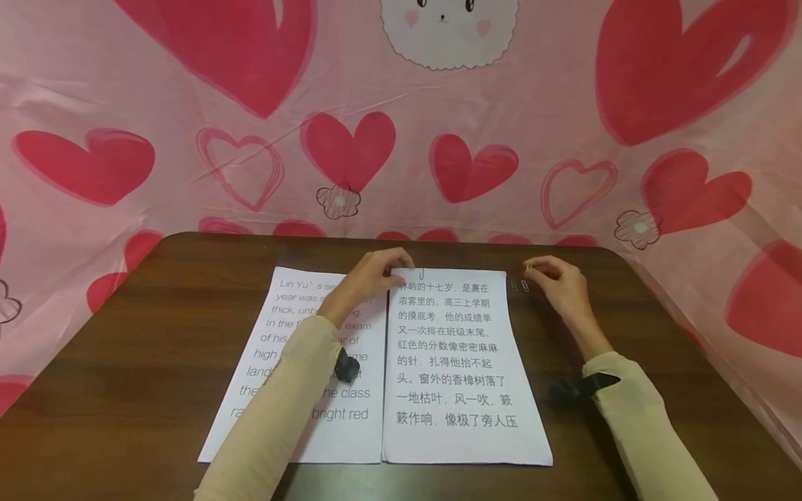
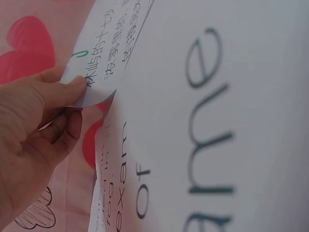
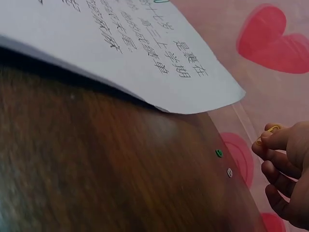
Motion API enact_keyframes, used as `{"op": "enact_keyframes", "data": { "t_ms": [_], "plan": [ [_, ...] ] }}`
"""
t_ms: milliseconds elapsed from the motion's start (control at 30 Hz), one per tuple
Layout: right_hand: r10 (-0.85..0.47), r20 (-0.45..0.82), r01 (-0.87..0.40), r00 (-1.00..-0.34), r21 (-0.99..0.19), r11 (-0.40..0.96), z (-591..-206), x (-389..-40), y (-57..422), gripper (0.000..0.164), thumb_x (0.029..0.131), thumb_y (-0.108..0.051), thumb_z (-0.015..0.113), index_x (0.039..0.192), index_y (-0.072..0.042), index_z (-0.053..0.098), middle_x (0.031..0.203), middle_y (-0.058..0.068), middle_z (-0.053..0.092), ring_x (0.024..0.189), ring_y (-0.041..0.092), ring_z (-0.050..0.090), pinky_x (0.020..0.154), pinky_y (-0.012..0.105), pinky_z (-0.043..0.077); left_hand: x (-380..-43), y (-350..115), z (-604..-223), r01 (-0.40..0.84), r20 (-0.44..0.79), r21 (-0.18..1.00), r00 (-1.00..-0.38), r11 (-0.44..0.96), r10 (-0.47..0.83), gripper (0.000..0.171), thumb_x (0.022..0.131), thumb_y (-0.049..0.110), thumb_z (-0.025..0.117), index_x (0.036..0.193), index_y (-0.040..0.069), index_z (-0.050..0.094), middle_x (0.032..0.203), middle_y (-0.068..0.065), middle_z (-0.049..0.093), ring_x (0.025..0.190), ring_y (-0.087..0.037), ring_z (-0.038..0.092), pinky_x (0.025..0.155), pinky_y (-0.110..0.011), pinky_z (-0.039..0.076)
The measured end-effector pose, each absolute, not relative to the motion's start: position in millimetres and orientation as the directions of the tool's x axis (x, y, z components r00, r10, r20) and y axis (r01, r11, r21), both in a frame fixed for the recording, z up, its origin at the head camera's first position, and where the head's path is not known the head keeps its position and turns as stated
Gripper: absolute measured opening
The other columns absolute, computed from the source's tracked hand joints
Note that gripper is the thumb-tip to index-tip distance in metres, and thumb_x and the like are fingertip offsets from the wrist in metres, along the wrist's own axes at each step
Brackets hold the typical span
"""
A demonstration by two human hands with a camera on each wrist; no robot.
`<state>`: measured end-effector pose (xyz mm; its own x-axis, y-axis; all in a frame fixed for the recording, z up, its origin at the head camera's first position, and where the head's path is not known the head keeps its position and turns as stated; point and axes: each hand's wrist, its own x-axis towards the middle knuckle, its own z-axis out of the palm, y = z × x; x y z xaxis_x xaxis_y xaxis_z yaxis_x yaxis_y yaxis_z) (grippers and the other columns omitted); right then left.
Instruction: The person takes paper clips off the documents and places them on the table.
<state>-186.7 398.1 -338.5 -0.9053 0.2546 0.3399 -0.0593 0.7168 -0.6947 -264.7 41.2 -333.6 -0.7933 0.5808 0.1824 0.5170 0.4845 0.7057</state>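
Note:
My left hand pinches the top left corner of a paper stack with Chinese text; the left wrist view shows the thumb on top and that corner lifted. A green paper clip sits on the stack's top edge, just beyond the thumb. My right hand is off to the right of the stack, with a yellow paper clip between thumb and index finger. Below that hand on the table lie a second green paper clip and a white one.
A paper stack with English text lies left of the Chinese one, partly under my left forearm. Both rest on a dark wooden table. Behind the far edge hangs a pink cloth printed with hearts.

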Motion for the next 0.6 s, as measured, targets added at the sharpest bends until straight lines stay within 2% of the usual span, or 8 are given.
{"op": "enact_keyframes", "data": {
  "t_ms": [100,200,433,600],
  "plan": [
    [0.251,0.342,-0.042,-0.906,-0.660,0.750,-338.5,-184.9,401.2,0.019,0.093,-0.022,0.073,0.108,-0.011,0.075,0.089,-0.002,0.076,0.074,-0.009,0.053,0.063,0.016,0.042,-264.5,40.8,-334.0,0.518,0.182,0.704,-0.793,0.486,0.582,0.029,0.092,0.007,0.071,0.118,0.017,0.064,0.116,-0.007,0.070,0.102,-0.024,0.059,0.093,-0.034,0.048],
    [0.248,0.333,-0.019,-0.910,-0.630,0.776,-337.4,-183.1,405.0,0.019,0.094,-0.025,0.071,0.107,-0.011,0.075,0.101,0.015,0.076,0.075,-0.006,0.052,0.064,0.017,0.042,-265.0,40.9,-334.4,0.521,0.184,0.702,-0.791,0.486,0.583,0.029,0.092,0.007,0.071,0.118,0.017,0.064,0.117,-0.006,0.070,0.103,-0.023,0.059,0.094,-0.034,0.049],
    [0.239,0.334,-0.006,-0.912,-0.592,0.806,-334.9,-178.4,413.4,0.023,0.096,-0.028,0.069,0.108,-0.010,0.075,0.108,0.016,0.076,0.078,0.000,0.051,0.069,0.018,0.041,-266.0,42.1,-333.6,0.525,0.184,0.700,-0.788,0.485,0.587,0.028,0.091,0.007,0.071,0.117,0.016,0.065,0.117,-0.007,0.070,0.103,-0.023,0.060,0.096,-0.034,0.049],
    [0.241,0.295,0.025,-0.925,-0.585,0.811,-334.4,-175.7,416.8,0.028,0.098,-0.030,0.064,0.111,-0.007,0.073,0.113,0.019,0.074,0.091,0.021,0.058,0.076,0.025,0.043,-265.6,41.7,-333.1,0.523,0.181,0.702,-0.787,0.483,0.589,0.029,0.091,0.006,0.071,0.117,0.016,0.065,0.117,-0.007,0.070,0.103,-0.024,0.060,0.096,-0.035,0.049]
  ]
}}
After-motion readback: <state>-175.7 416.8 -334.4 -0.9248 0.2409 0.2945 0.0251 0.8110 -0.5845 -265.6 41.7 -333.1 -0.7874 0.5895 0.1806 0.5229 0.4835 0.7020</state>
